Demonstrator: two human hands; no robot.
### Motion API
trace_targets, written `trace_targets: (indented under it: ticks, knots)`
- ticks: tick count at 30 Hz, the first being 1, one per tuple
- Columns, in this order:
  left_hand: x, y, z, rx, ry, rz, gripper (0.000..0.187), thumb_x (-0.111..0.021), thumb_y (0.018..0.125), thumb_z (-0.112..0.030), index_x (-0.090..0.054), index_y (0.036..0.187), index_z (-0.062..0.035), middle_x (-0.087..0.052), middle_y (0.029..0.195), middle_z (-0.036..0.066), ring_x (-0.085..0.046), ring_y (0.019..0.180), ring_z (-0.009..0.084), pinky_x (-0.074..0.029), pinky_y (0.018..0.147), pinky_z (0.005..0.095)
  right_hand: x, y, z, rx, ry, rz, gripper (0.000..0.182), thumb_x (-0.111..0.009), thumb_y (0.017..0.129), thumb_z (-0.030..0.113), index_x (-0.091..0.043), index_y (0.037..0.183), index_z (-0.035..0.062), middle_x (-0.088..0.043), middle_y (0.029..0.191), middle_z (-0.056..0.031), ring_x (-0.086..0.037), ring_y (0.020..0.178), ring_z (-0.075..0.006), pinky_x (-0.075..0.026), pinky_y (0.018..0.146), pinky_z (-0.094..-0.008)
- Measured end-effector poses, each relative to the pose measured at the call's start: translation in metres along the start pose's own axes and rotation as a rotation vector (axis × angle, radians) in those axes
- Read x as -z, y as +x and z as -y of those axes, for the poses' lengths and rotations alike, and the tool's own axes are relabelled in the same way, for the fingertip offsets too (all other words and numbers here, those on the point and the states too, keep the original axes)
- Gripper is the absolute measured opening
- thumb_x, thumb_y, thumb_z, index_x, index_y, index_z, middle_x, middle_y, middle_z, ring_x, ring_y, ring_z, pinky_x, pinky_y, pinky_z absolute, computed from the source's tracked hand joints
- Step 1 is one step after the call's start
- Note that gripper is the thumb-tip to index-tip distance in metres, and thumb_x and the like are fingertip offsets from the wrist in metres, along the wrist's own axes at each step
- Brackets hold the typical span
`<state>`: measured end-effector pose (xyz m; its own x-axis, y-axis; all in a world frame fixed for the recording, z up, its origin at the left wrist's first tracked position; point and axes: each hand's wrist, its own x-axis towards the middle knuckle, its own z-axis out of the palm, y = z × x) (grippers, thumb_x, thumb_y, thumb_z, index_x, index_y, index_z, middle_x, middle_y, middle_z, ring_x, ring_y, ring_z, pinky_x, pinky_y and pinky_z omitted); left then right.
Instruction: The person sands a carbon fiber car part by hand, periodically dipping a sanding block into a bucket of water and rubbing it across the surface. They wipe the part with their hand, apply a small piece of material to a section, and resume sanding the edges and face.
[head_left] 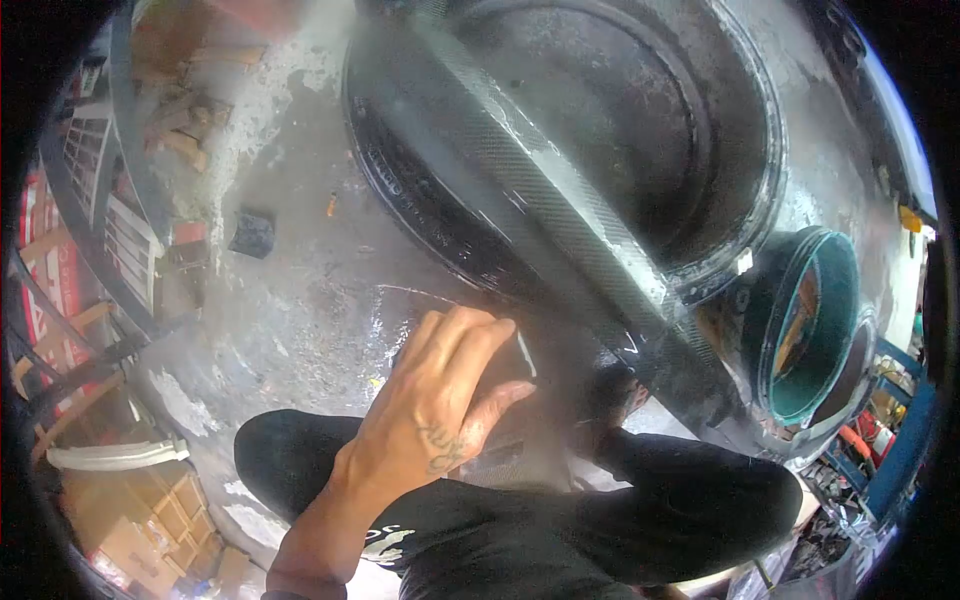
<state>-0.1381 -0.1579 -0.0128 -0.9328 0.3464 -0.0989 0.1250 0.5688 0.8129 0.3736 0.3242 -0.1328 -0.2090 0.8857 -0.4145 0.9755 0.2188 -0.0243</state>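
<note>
My left hand (425,400) reaches in from the lower left, with its back up and a tattoo near the thumb. Its fingers are bent and the thumb faces them, around a dark, blurred piece with a thin pale streak (526,354). What this piece is, I cannot make out. A long, glossy carbon-fibre part (560,195) lies slantwise across a large black round tub (735,240), right of and beyond the hand. Its lower end comes down near my right knee. I do not see my right hand.
My legs in black trousers (690,500) are bent on either side. A green-lined bucket (815,400) stands right of the tub. A dark square scrap (253,233) lies on the stained floor (300,270). Cardboard boxes (140,550) are at lower left, a blue frame (895,450) at right.
</note>
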Motion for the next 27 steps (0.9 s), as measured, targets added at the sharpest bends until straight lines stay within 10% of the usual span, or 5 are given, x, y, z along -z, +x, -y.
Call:
trace_targets:
  ticks: [16,22,24,27]
  knots:
    - [-0.044,0.003,-0.059,-0.371,0.038,-0.145,0.045,-0.074,0.099,-0.032,-0.061,0.125,0.0033,-0.063,0.119,0.020,-0.059,0.119,0.0410,-0.047,0.105,0.0472,-0.028,0.106,0.024,0.349,0.191,0.028,0.045,-0.049,0.114,0.027,-0.062,0.143,-0.0042,-0.067,0.140,-0.0187,-0.058,0.133,-0.0276,-0.042,0.116,-0.0406]
    - [-0.069,0.037,-0.074,-0.464,0.143,-0.146,0.044,-0.074,0.099,-0.032,-0.062,0.124,0.0022,-0.063,0.119,0.020,-0.060,0.120,0.0393,-0.048,0.105,0.0457,0.100,0.191,0.123,1.000,0.479,-0.306,0.045,-0.048,0.114,0.027,-0.062,0.144,-0.0041,-0.066,0.141,-0.0193,-0.057,0.135,-0.0283,-0.041,0.118,-0.0411]
    - [-0.071,0.044,-0.082,-0.462,0.158,-0.160,0.043,-0.075,0.098,-0.030,-0.063,0.123,0.0025,-0.064,0.118,0.020,-0.063,0.117,0.0384,-0.049,0.103,0.0442,0.205,0.104,0.235,1.069,0.562,-0.257,0.031,-0.059,0.112,0.022,-0.073,0.115,-0.0055,-0.073,0.093,-0.0075,-0.065,0.085,-0.0135,-0.053,0.078,-0.0291]
    - [-0.064,0.060,-0.073,-0.422,0.170,-0.232,0.047,-0.077,0.097,-0.032,-0.063,0.123,0.0046,-0.067,0.118,0.022,-0.067,0.115,0.0371,-0.051,0.101,0.0426,0.254,0.125,0.309,1.237,0.481,0.012,0.035,-0.062,0.110,0.028,-0.072,0.124,-0.0025,-0.071,0.095,-0.0047,-0.064,0.084,-0.0104,-0.052,0.074,-0.0271]
